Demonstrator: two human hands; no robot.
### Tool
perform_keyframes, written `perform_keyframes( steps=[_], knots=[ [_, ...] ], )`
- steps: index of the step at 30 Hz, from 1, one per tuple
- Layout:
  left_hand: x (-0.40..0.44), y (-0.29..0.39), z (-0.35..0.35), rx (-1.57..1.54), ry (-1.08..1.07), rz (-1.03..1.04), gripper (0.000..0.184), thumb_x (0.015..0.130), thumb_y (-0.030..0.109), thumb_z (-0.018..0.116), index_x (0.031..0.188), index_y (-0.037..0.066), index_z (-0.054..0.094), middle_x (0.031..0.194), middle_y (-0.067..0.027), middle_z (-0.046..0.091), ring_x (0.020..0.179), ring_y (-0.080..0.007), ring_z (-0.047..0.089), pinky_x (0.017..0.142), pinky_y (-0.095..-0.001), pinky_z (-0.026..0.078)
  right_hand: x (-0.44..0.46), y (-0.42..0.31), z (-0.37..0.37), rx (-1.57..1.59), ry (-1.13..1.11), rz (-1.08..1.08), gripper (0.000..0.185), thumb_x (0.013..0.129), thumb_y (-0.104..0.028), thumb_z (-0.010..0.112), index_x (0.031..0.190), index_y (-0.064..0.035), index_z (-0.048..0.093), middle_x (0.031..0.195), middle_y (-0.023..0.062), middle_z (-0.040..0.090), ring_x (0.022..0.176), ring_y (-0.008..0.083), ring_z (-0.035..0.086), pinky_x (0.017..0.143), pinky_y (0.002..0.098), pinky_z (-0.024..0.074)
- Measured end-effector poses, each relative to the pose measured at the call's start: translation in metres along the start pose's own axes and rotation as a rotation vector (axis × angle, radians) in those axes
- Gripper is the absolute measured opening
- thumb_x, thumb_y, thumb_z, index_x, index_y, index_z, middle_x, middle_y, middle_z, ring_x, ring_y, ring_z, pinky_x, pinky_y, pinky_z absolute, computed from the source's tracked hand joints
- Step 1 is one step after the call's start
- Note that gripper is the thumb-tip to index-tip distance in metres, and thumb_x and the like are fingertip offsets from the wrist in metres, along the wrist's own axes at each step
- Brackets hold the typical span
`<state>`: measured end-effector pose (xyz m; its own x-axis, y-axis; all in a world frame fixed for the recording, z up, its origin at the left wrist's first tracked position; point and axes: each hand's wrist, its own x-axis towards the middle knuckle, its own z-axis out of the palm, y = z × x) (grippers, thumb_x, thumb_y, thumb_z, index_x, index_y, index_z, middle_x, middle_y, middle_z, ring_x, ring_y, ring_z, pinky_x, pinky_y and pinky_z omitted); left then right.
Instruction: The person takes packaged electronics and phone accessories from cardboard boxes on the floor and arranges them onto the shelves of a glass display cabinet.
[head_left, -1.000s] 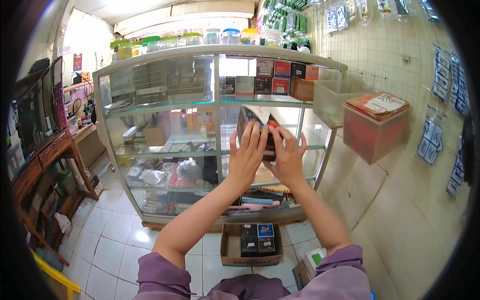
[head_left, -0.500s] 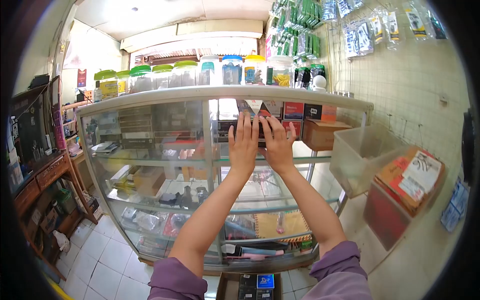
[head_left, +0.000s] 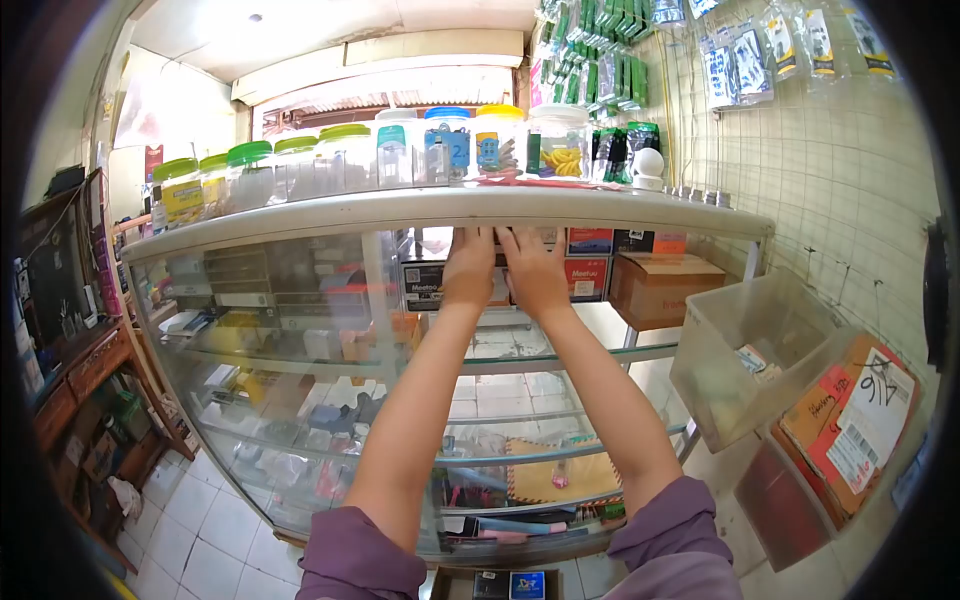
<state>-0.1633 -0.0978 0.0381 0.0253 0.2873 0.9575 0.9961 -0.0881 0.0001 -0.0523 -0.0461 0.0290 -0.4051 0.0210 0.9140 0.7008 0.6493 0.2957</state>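
Both of my arms reach into the top shelf of a glass display case (head_left: 330,212). My left hand (head_left: 470,268) lies against stacked small boxes, its fingers stretched upward and their tips near the case's top rail. Beside it, my right hand (head_left: 535,275) rests on the same stack with its fingers apart. Neither hand is wrapped round anything that I can see. A black box marked Meetoo (head_left: 425,282) is left of my left hand, and a red box (head_left: 586,277) is right of my right hand. The boxes directly behind my hands are mostly hidden.
Lidded plastic jars (head_left: 345,160) line the case top. A cardboard box (head_left: 662,290) sits at the shelf's right end. Right of the case are a translucent bin (head_left: 745,350) and a labelled carton (head_left: 850,430). Small boxes fill a carton (head_left: 450,583) at the bottom.
My hands have gone farther in under the top rail, against the boxes. The dark box with a white triangle under my fingers is no longer plainly visible. My view has shifted closer.
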Motion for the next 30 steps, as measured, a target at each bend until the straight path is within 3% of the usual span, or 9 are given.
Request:
perform_keyframes(
  steps=[3,4,7,10,13,16,23,26,30],
  knots=[
    [0.009,-0.012,0.013,-0.01,-0.097,-0.064,0.066,0.059,-0.014,0.065,0.118,0.0,0.042,0.122,-0.021,0.044,0.118,-0.0394,0.041,0.095,-0.0411,0.042,-0.004,0.003,0.019,-0.027,0.077,-0.042,0.058,0.074,-0.015,0.06,0.129,-0.0108,0.042,0.129,0.009,0.044,0.123,0.0226,0.041,0.103,0.0586,0.0183],
    [0.014,-0.017,0.018,0.018,-0.173,-0.104,0.055,0.064,-0.006,0.066,0.115,-0.001,0.045,0.119,-0.022,0.048,0.115,-0.0388,0.043,0.094,-0.0415,0.043,-0.006,0.002,0.024,-0.034,0.09,-0.053,0.062,0.072,-0.015,0.063,0.13,-0.0105,0.042,0.131,0.0094,0.043,0.123,0.0231,0.04,0.103,0.0584,0.0188],
    [0.02,-0.029,0.035,0.062,-0.183,-0.065,0.042,0.073,0.001,0.061,0.112,-0.002,0.048,0.117,-0.0234,0.049,0.114,-0.0384,0.044,0.092,-0.0413,0.044,-0.013,0.001,0.038,0.004,-0.012,-0.037,0.052,0.079,-0.012,0.052,0.129,-0.0083,0.042,0.131,0.0111,0.043,0.125,0.0244,0.038,0.104,0.0601,0.0168],
    [0.023,-0.035,0.047,-0.049,-0.3,-0.144,0.051,0.07,0.001,0.06,0.118,-0.003,0.042,0.12,-0.0261,0.044,0.114,-0.0431,0.042,0.097,-0.0452,0.037,-0.014,-0.001,0.042,0.008,-0.205,0.009,0.059,0.077,-0.012,0.055,0.134,-0.0076,0.038,0.138,0.0112,0.036,0.127,0.0237,0.036,0.104,0.061,0.0168],
    [0.019,-0.034,0.05,0.11,-0.29,-0.07,0.054,0.075,0.012,0.057,0.124,-0.002,0.039,0.124,-0.0247,0.042,0.119,-0.0419,0.038,0.103,-0.0465,0.03,-0.02,0.002,0.048,0.018,-0.311,0.028,0.065,0.076,-0.013,0.056,0.137,-0.0076,0.033,0.145,0.01,0.028,0.129,0.0221,0.035,0.104,0.0616,0.0173],
    [0.005,-0.044,0.083,0.298,-0.125,-0.02,0.062,0.076,0.016,0.057,0.131,-0.001,0.034,0.131,-0.0223,0.038,0.126,-0.0402,0.032,0.108,-0.0478,0.023,-0.021,0.003,0.058,-0.027,-0.364,0.049,0.069,0.077,-0.014,0.057,0.14,-0.01,0.029,0.149,0.0066,0.022,0.131,0.0202,0.032,0.104,0.0619,0.0187],
    [-0.018,-0.015,0.064,0.336,-0.457,-0.134,0.077,0.079,0.02,0.056,0.142,-0.001,0.017,0.149,-0.0196,0.011,0.138,-0.0365,0.014,0.111,-0.0493,0.014,-0.026,0.002,0.051,0.068,-0.473,0.12,0.076,0.075,-0.02,0.06,0.143,-0.0156,0.025,0.151,0.0026,0.016,0.136,0.0189,0.026,0.104,0.0624,0.0166],
    [-0.026,0.008,0.033,0.345,-0.747,-0.166,0.079,0.08,0.019,0.057,0.143,-0.001,0.015,0.151,-0.0202,0.005,0.139,-0.036,0.011,0.111,-0.0499,0.012,-0.035,0.006,0.036,0.153,-0.619,0.258,0.077,0.075,-0.024,0.062,0.142,-0.0156,0.026,0.151,0.0041,0.018,0.136,0.0213,0.026,0.105,0.0639,0.0104],
    [-0.064,0.023,0.021,0.271,-0.6,-0.115,0.073,0.081,0.026,0.057,0.141,0.0,0.025,0.15,-0.0206,0.013,0.139,-0.0341,0.013,0.111,-0.0515,0.01,-0.064,0.008,0.001,0.177,-0.61,0.314,0.066,0.078,-0.03,0.061,0.137,-0.0148,0.035,0.146,0.0079,0.03,0.133,0.0245,0.031,0.105,0.0645,0.0093]
  ],
)
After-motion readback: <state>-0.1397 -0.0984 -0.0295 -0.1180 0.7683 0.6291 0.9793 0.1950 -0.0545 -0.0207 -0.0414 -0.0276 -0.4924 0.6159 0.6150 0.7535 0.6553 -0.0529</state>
